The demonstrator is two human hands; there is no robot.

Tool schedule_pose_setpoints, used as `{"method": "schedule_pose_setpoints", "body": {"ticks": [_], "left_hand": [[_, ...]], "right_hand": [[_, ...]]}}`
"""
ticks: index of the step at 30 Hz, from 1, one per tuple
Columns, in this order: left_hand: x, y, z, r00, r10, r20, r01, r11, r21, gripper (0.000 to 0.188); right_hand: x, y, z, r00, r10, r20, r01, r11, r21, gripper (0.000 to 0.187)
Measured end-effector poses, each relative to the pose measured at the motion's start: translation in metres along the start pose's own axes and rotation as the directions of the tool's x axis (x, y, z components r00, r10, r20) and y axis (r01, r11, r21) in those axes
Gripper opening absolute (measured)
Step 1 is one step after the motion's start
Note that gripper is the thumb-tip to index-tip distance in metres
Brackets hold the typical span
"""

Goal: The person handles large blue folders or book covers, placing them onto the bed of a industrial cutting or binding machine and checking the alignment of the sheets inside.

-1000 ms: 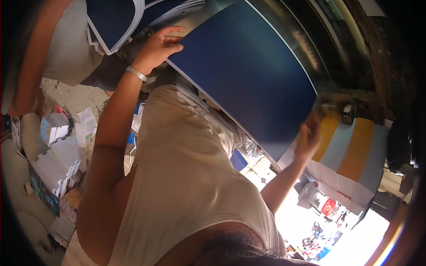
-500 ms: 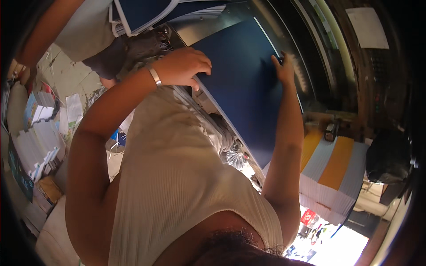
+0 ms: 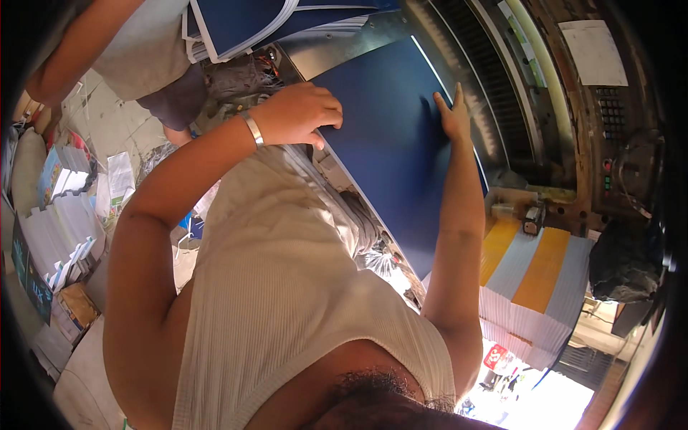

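Note:
A large dark blue sheet or board with pale edges lies on a metal table; how thick it is I cannot tell. At its left edge is my left hand, wearing a metal bracelet. The fingers bend loosely over the edge, and the thumb stands apart from them. My right hand rests along the sheet's far right edge, thumb and fingers spread, beside the machine. Neither hand is closed round the sheet.
The dark slotted machine stands along the right, with a keypad. A stack with yellow and grey-blue bands is lower right. Blue-covered stacks lie at the top. Another person's arm and piled books are left.
My right hand's fingers have spread and straightened slightly at the sheet's edge. My left hand stays at the left edge, and the view has shifted a little.

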State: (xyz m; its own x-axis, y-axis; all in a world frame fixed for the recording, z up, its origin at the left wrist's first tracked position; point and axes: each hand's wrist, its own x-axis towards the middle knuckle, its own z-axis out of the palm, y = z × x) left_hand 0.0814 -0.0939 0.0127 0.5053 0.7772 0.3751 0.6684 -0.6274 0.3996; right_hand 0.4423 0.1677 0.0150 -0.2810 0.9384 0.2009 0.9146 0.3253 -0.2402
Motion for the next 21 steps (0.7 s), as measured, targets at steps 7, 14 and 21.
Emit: {"method": "schedule_pose_setpoints", "body": {"ticks": [7,14,21], "left_hand": [[-0.001,-0.005,-0.001,0.999,0.029,0.046,-0.032,0.998,0.061,0.044],[0.002,0.006,-0.001,0.997,0.056,0.061,-0.062,0.992,0.109,0.051],[0.01,0.007,-0.007,0.986,0.017,0.166,-0.043,0.988,0.151,0.051]], "right_hand": [[-0.006,-0.02,-0.001,1.0,0.006,-0.028,-0.009,0.995,-0.103,0.097],[-0.033,-0.032,-0.007,0.997,0.002,-0.083,-0.018,0.982,-0.187,0.089],[-0.028,-0.043,-0.01,0.997,0.08,-0.015,-0.082,0.97,-0.228,0.089]]}}
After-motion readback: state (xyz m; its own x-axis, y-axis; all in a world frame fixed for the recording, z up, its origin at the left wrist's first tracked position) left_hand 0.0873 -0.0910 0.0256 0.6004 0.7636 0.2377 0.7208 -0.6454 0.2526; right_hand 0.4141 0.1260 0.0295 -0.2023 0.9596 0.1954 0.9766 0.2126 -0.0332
